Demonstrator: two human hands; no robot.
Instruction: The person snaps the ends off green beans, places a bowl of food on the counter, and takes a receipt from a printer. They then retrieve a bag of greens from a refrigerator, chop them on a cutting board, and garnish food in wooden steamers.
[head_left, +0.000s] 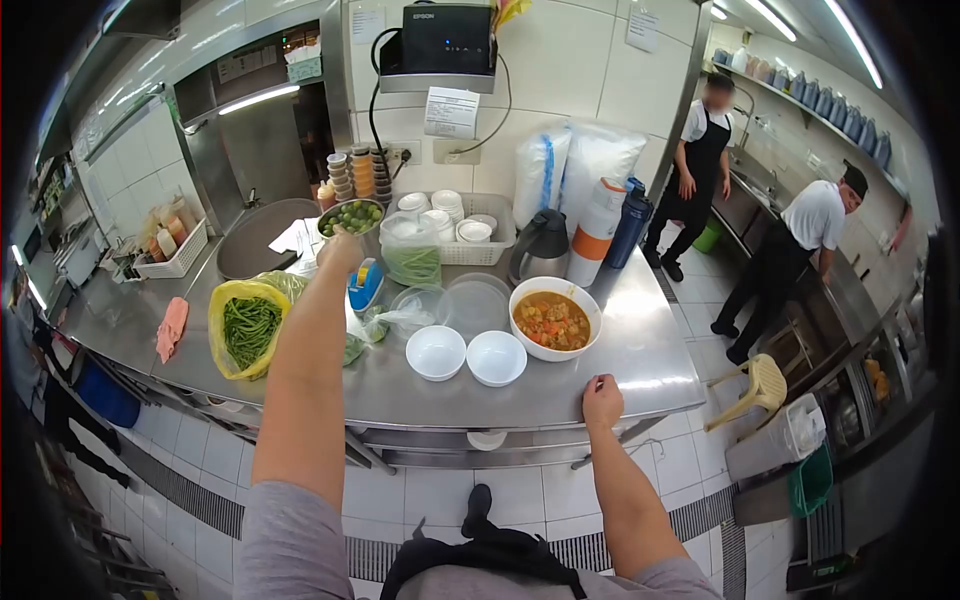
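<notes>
My left hand (342, 250) reaches far across the counter to the front of a metal bowl (366, 240) of small green citrus fruits (356, 216). Its fingertips are at the fruits, but the back of the hand hides most of the grip. My right hand (602, 402) rests at the counter's front edge, fingers curled in, with nothing visible in it. Just beyond it is a white bowl (594, 330) of orange-brown stew (551, 320). Two white bowls (436, 353) (496, 358) stand between my arms. Left of my forearm, a yellow bag (221, 350) holds green beans (251, 328).
Clear plastic lids (476, 305), a blue tape dispenser (366, 284) and a bag of cut greens (412, 262) lie mid-counter. Behind stand a basket of white cups (505, 212), a dark jug (540, 245) and tall bottles (598, 232). Two people (704, 150) (808, 220) stand at right.
</notes>
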